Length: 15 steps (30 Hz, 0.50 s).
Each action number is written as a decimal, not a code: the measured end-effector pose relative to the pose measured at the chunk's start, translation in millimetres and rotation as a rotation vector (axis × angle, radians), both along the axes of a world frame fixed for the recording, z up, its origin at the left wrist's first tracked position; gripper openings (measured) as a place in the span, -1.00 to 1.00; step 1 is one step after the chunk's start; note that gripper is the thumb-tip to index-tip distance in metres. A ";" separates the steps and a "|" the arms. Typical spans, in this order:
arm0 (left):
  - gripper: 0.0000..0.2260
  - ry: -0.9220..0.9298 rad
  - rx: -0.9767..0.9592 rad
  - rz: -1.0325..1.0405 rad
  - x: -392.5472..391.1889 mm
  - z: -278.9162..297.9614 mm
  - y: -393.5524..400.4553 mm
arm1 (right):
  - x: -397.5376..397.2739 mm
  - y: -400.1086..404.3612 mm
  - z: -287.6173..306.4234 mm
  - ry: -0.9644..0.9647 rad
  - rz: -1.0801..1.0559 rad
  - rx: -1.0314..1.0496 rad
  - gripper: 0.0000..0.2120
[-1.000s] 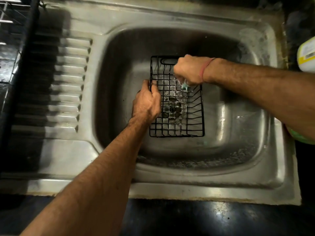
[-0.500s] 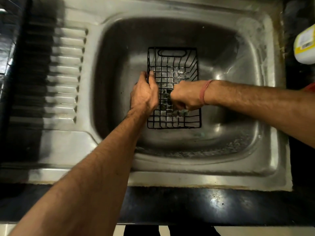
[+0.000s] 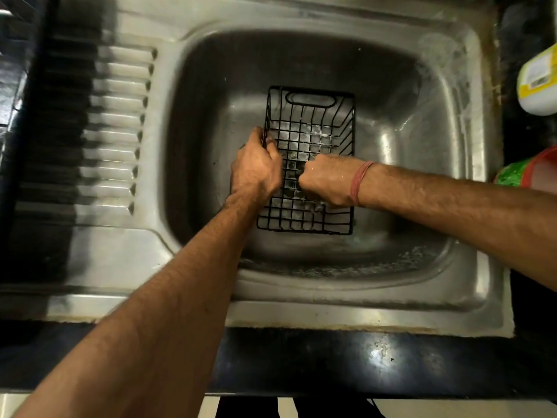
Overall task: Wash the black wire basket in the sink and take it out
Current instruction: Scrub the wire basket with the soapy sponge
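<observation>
Down on the sink (image 3: 407, 164) bottom lies the basket (image 3: 310, 122); the left hand (image 3: 256, 168) grips its left rim, the right hand (image 3: 327, 181) is inside, curled, contents not visible.

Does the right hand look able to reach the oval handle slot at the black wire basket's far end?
Probably yes: the right hand is already inside the black wire basket, and nothing covers the handle slot.

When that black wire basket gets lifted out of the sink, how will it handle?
The black wire basket probably stays stiff: its welded grid holds shape under the left hand. Likely light, being open wire. Possibly slippery, since suds cling to the wires.
</observation>
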<state>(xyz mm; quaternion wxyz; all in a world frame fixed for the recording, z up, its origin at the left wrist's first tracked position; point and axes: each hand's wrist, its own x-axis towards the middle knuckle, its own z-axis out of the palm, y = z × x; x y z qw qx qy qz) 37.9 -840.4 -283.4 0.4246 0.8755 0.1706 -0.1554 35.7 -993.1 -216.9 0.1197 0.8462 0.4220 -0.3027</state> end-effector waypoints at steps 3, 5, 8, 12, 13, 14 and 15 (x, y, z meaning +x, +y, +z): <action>-0.75 -0.015 0.043 -0.016 -0.5 -2.4 2.2 | -4.1 4.7 1.2 0.096 0.044 0.014 -0.94; -0.81 -0.041 0.053 -0.006 -3.9 -2.3 5.0 | -2.0 4.3 4.0 0.236 0.072 -0.011 -0.89; -0.89 -0.050 0.017 0.083 -4.2 1.7 6.8 | 7.7 -0.9 2.1 0.228 0.081 -0.055 -0.81; -0.86 -0.056 -0.027 0.177 -0.1 6.8 10.6 | 17.5 -1.8 -0.3 0.063 -0.015 0.048 -0.94; -0.81 -0.041 -0.031 0.169 -0.3 7.5 11.8 | 15.8 0.2 -1.5 0.060 -0.010 0.061 -0.96; -0.70 -0.017 -0.030 0.153 -1.1 7.4 13.5 | 11.2 2.9 -2.4 0.075 -0.005 0.068 -0.94; -0.56 0.010 -0.028 0.133 -2.2 6.6 15.7 | 5.3 5.5 -3.9 0.104 0.001 0.066 -0.88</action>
